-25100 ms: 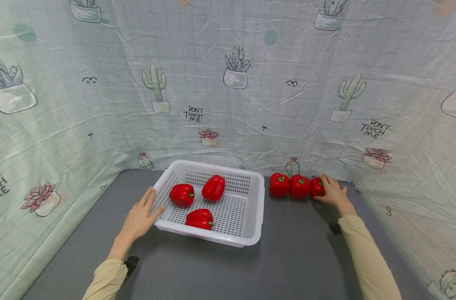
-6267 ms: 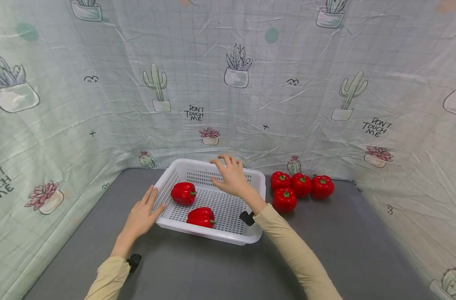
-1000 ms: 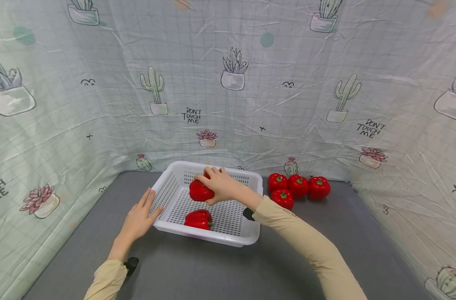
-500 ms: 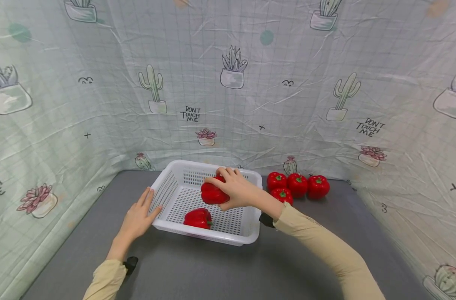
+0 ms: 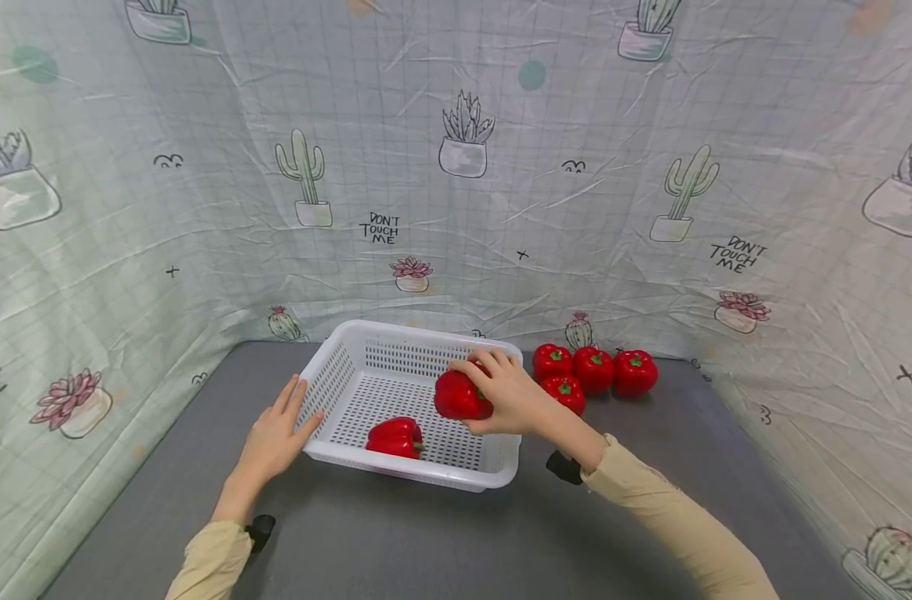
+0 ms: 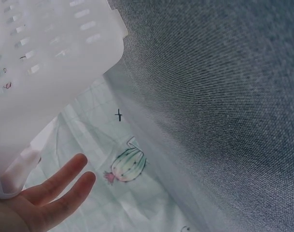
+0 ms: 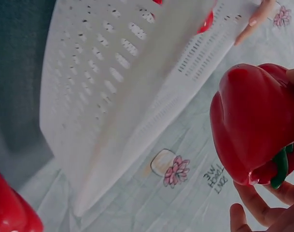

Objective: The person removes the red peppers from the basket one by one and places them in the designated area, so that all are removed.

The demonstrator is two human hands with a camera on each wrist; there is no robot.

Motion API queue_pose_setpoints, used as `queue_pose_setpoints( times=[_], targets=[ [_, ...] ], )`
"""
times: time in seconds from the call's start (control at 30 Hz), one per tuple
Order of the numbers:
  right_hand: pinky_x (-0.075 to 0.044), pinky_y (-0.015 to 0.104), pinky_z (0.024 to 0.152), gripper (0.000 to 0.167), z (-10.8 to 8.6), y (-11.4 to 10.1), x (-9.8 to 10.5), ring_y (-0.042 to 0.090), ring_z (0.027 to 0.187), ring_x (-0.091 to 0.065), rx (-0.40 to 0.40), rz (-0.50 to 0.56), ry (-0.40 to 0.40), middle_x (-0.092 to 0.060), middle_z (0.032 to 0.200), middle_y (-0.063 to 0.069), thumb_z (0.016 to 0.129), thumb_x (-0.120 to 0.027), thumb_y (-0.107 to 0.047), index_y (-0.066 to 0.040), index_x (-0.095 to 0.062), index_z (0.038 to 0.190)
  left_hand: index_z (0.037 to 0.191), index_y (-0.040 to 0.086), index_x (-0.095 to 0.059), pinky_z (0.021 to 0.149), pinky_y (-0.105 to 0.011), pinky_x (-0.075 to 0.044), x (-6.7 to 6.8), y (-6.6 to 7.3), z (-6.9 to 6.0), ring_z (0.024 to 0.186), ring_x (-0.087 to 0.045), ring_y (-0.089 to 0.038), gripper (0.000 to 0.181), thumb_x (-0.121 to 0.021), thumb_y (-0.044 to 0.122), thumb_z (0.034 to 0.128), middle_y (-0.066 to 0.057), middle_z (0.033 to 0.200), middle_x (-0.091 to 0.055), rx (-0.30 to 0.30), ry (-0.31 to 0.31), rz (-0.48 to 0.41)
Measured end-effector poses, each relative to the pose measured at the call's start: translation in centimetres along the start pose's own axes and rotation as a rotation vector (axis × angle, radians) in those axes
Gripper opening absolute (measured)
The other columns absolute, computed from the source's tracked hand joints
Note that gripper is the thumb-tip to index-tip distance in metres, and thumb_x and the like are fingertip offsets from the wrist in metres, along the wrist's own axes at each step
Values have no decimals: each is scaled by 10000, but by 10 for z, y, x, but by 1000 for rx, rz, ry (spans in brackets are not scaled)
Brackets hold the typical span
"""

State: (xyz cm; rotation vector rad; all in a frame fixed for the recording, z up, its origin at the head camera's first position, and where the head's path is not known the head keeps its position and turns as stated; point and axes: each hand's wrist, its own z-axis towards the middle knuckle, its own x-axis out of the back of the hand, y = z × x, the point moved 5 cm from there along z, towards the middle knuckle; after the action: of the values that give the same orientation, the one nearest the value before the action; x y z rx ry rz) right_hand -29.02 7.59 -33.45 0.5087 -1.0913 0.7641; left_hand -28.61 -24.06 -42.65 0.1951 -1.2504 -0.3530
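Note:
My right hand (image 5: 512, 396) grips a red bell pepper (image 5: 458, 396) and holds it over the right side of a white perforated plastic basket (image 5: 358, 408). In the right wrist view, this pepper (image 7: 255, 121) shows its green stem, clear of the basket wall (image 7: 98, 92). My left hand (image 5: 271, 437) rests with straight fingers on the basket's left rim; the left wrist camera sees two fingers (image 6: 64, 179) extended past the basket's edge. One other bell pepper (image 5: 393, 437) lies on its side at the front of the basket floor.
Right of the basket, several red bell peppers stand stems up on the grey table (image 5: 441, 550): a back row ending in a right-hand pepper (image 5: 634, 372), and one pepper (image 5: 563, 393) in front. A printed cloth (image 5: 396, 167) hangs behind and along both sides.
Since a second ago, my right hand has carried the pepper rightward across the basket. Compared with 25 seconds ago, the basket holds fewer peppers and the table more. My left hand has stayed put.

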Motion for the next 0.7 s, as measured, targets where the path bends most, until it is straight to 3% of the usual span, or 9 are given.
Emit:
queue_pose_setpoints(
  times=[0.37,0.7],
  targets=[
    [-428,367,767,731,-29,11,5,173,976,-443,-91,-18,159,-509,1117,15,538,-774,-364,-172,-445,1162,1386,-39,-233,885,-611,-328,2,0,-1,1123,-393,-537,665,-447,362,900,-254,1436,-214,-1,4,6],
    [-459,388,751,771,-53,18,3,182,976,-447,-150,-22,210,-519,1096,46,510,-796,-365,-150,-448,1164,1384,-41,-235,877,-612,-332,1,1,0,1112,-399,-536,670,-449,367,898,-256,1433,-219,2,1,7]
  ],
)
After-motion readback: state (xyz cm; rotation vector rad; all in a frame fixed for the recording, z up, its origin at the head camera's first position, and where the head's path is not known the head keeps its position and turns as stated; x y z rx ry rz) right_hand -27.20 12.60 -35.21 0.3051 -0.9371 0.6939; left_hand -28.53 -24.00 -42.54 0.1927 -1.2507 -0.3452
